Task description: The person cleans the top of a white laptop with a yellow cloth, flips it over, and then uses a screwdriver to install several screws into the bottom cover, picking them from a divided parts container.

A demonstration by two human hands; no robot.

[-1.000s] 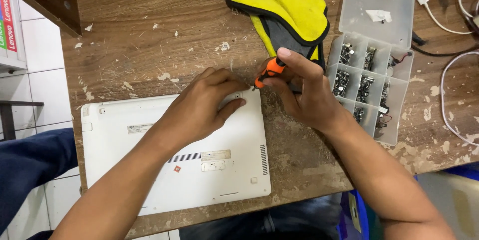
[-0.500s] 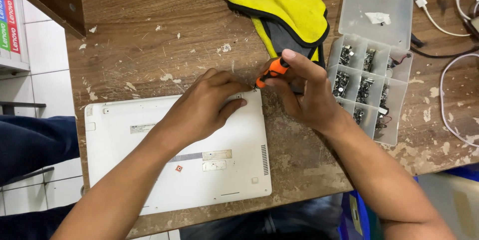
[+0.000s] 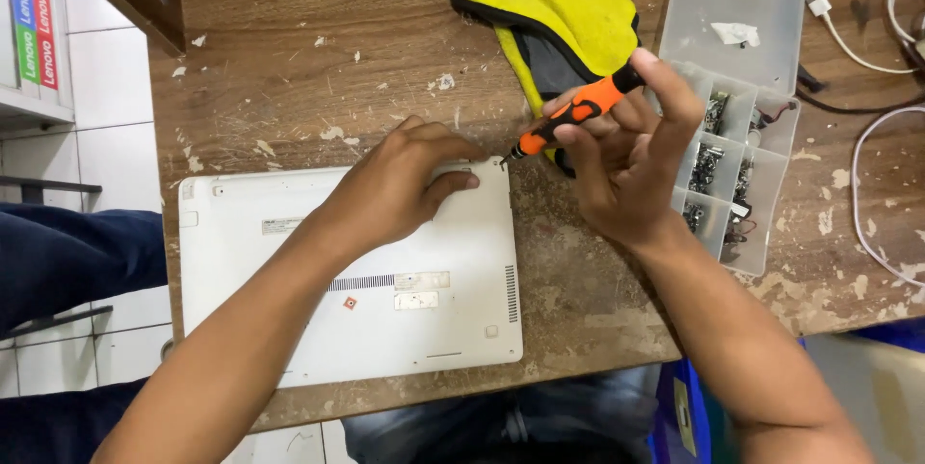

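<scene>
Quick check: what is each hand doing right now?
Left hand: open, resting palm-down on the far right corner of the white laptop.
Right hand: closed on the orange screwdriver, tip near that corner.

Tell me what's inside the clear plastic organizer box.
The organizer box holds small dark metal parts in its compartments; the right hand covers its left edge, hiding what lies there.

- Bright, even overhead light; no harsh glare.
- Soft short shadows under hands onto table.
- Centre sharp; slight softness at bottom edge, mild wide-angle stretch at the corners.
</scene>
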